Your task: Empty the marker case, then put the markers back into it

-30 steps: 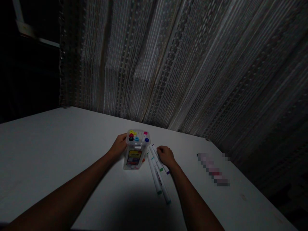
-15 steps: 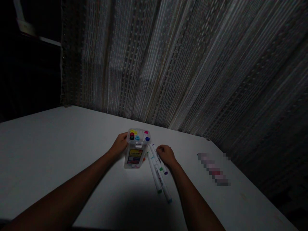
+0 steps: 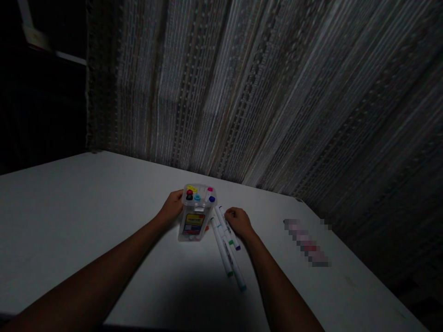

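Note:
A clear plastic marker box (image 3: 194, 216) stands upright on the white table (image 3: 86, 207), with several coloured marker caps showing at its top. My left hand (image 3: 172, 206) is wrapped round the box's left side. Three white markers (image 3: 226, 251) with green, teal and purple caps lie side by side on the table just right of the box. My right hand (image 3: 238, 220) rests with curled fingers on the far ends of these markers, pinching at the purple-capped one.
A grey patterned curtain (image 3: 277, 92) hangs close behind the table. A blurred flat object (image 3: 306, 242) lies on the table to the right, near the edge. The scene is dim, with a dark opening at the far left.
The purple-capped marker has slid a little toward the box under my right hand. The left hand and box have stayed put.

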{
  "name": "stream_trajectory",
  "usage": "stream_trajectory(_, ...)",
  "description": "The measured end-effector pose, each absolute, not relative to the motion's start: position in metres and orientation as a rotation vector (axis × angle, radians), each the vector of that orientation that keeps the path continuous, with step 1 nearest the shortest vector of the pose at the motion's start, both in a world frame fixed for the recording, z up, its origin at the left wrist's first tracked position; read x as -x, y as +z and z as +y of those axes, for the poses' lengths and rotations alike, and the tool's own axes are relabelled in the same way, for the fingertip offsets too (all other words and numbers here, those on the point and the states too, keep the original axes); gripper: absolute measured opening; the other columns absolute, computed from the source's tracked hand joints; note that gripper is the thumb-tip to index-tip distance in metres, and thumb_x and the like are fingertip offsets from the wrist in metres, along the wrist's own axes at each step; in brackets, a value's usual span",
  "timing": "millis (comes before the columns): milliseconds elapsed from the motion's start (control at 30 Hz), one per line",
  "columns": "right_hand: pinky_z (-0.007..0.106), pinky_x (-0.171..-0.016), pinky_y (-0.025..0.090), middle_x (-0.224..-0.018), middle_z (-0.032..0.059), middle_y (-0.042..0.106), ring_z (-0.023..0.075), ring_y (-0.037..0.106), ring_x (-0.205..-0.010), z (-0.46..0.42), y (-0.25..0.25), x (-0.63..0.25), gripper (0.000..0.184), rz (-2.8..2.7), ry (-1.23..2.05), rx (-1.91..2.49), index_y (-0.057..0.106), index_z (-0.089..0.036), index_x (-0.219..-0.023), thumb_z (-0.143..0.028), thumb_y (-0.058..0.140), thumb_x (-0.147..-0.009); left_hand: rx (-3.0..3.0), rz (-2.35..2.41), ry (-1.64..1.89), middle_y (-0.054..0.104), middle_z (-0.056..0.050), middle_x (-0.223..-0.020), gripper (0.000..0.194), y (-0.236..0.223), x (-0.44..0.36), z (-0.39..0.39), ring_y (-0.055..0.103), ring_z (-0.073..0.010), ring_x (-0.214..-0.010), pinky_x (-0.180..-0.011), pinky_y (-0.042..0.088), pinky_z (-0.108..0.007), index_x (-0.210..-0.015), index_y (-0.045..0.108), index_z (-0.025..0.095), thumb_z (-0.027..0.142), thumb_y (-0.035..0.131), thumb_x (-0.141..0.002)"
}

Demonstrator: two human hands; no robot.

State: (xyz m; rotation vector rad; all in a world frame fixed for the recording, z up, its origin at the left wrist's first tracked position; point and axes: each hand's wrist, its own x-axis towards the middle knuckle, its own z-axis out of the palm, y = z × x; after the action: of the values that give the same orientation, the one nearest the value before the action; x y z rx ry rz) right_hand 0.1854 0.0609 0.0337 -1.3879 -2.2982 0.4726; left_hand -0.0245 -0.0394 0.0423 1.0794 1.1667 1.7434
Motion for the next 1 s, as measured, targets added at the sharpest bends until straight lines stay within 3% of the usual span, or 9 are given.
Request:
stream_trajectory(567,0.021,-0.058,0.036,-0.074,0.0043,0.066,0.0132,0.056,-0.066,0.060,0.035,-0.185,0.025,-2.287,0.467,1.404,0.068,-0.015,-0.091,-0.023,0.051,-0.075,-1.066,1.166,1.763,0.062,-0.003,-0.058,0.031,0.041,0.024,-0.040,0.057,-0.0176,-0.053,-0.050,0.045,-0.026,-0.068,0.062,0.011,0.039,0.071,-0.059)
stream_trajectory(1000,0.022,-0.057,0.035,-0.066,0.0015,0.063,0.0124,0.055,-0.062,0.056,0.043,-0.186,0.021,-2.243,0.457,1.353,0.067,-0.015,-0.087,-0.023,0.051,-0.076,-1.094,1.194,1.740,0.062,-0.005,-0.056,0.036,0.046,0.023,-0.042,0.057,-0.0188,-0.054,-0.055,0.048,-0.030,-0.072,0.063,0.009,0.043,0.069,-0.060)
